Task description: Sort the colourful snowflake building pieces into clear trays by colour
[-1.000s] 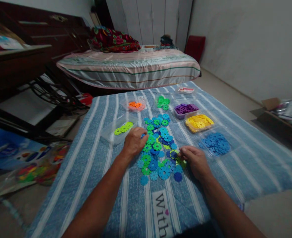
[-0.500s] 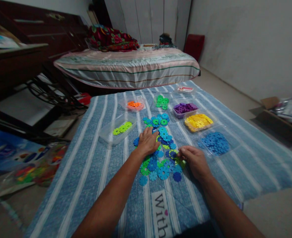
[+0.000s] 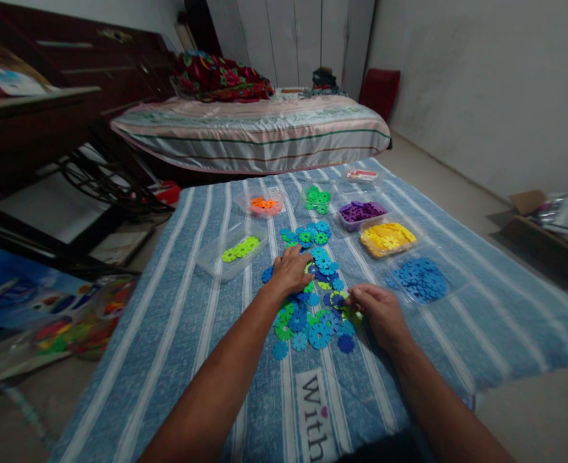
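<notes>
**Mixed disc pile [image 3: 320, 334] mid striped cloth [image 3: 134, 360]**

L to R. Floor off left edge: printed blue pack [image 3: 28, 286], lettering unreadable; clear bag [image 3: 84, 325] just beside, multicolour bits inside.
Near left edge: clear tray [image 3: 207, 260] with lime discs [image 3: 240, 249]. Near far edge: orange-piece tub [image 3: 270, 211].
Left hand [image 3: 291, 270]: palm down over the pile's left side, fingers loosely curled; can't tell if anything's in it. Pile mixes blue, green, lime.
Toward near edge: "With" print [image 3: 315, 415], pink heart dotting the i. Toward far edge: clear tub [image 3: 305, 193], green pieces.
By far right corner: clear box [image 3: 361, 175], red-and-white label, too small to read. Purple tub [image 3: 356, 225] nearer, purple pieces.
Right hand [image 3: 376, 312]: fingers pinched narrow at pile's right side, lime by the fingertips; can't tell if gripped.
Along right edge: yellow-piece tub [image 3: 390, 253], then blue-piece tub [image 3: 429, 299].
</notes>
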Tool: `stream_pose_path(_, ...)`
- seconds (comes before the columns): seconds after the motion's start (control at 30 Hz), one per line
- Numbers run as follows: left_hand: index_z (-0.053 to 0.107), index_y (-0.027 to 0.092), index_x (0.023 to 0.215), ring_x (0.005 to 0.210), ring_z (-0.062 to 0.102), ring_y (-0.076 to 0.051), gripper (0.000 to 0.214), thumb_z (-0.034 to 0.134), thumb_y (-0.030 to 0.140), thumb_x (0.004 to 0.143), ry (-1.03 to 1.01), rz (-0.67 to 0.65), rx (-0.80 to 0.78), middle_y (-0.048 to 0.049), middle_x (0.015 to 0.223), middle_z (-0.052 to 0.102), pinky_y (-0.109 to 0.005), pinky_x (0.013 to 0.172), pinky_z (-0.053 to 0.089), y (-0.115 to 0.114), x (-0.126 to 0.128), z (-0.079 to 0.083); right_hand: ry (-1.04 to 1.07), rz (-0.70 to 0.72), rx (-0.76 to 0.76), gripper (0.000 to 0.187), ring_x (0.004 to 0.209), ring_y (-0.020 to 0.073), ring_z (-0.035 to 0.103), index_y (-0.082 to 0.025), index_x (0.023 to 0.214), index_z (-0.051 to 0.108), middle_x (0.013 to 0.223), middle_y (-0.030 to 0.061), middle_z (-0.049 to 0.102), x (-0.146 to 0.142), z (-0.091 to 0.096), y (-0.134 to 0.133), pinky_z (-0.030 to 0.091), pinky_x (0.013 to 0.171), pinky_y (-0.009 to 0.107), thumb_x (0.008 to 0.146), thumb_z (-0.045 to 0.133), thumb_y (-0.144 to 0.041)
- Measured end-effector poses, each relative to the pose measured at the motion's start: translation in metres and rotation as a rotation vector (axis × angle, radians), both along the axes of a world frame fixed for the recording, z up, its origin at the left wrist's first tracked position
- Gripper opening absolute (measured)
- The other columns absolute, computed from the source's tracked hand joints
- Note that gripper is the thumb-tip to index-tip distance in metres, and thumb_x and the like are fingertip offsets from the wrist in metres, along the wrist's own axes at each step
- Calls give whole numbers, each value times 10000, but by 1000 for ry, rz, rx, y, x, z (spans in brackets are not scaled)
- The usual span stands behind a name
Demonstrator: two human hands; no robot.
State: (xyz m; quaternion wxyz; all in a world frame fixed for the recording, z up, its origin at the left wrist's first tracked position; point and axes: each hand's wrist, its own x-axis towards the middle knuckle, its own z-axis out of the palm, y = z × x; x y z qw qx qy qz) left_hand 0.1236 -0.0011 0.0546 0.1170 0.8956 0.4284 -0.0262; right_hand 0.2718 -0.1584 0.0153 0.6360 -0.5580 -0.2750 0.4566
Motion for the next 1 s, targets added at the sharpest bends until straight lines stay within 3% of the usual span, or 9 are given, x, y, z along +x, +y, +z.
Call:
stream_pose_path(0.37, 576, 180, 799, 1098, 558, -281, 178, 691, 266, 692, -290, 2, 99, -96, 1041, 631, -414, 965, 443, 7, -10, -21, -5, -5, -13, 250, 596, 147, 562, -182, 748, 743, 636, 31, 685, 0, 1, -1, 451, 616, 290, 701, 735, -428)
stream_pose_path(0.47, 564, 193, 670, 1093, 580, -247, 114, 619, 274, 729, -399, -2, 29, -68, 1027, 662, -390, 987, 438, 8, -16, -19, -16, -3, -20, 246, 595, 146, 562, -182, 748, 743, 638, 35, 690, 0, 2, -1, 448, 620, 290, 706, 731, -424)
stream_pose_path(0.57, 558, 195, 607, 1045, 618, -220, 201, 533, 300, 777, -508, 29, -39, -55, 1000, 690, -365, 958, 466, 9, -24, -9, -12, 0, -17, 238, 596, 146, 563, -184, 739, 739, 640, 33, 689, 0, 2, -1, 446, 619, 288, 708, 731, -420)
stream_pose_path(0.73, 617, 193, 675, 961, 654, -205, 188, 528, 327, 774, -655, 193, 84, -43, 1016, 717, -340, 936, 488, 28, -47, 17, -12, -3, -15, 261, 596, 156, 566, -180, 745, 742, 640, 39, 689, 0, 0, -1, 453, 616, 298, 695, 739, -436)
stream_pose_path(0.87, 662, 169, 882, 994, 641, -243, 217, 519, 300, 786, -666, 418, 370, -75, 1019, 703, -381, 948, 482, 51, -69, 36, -3, -3, -13, 255, 586, 147, 559, -181, 741, 743, 636, 33, 688, -1, 1, 0, 450, 610, 288, 692, 743, -431)
stream_pose_path(0.93, 656, 150, 961, 1075, 608, -277, 251, 535, 269, 776, -616, 477, 515, -112, 1072, 683, -428, 1003, 437, 53, -74, 39, -8, -5, -21, 247, 583, 145, 558, -183, 729, 741, 630, 31, 687, -1, 2, 0, 449, 605, 284, 693, 741, -428)
stream_pose_path(1.0, 655, 137, 962, 1130, 578, -293, 245, 551, 249, 770, -554, 439, 553, -140, 1124, 659, -442, 1036, 408, 46, -72, 36, -11, -4, -29, 247, 587, 150, 564, -183, 723, 741, 626, 32, 686, -1, 4, -1, 453, 604, 288, 692, 742, -429)
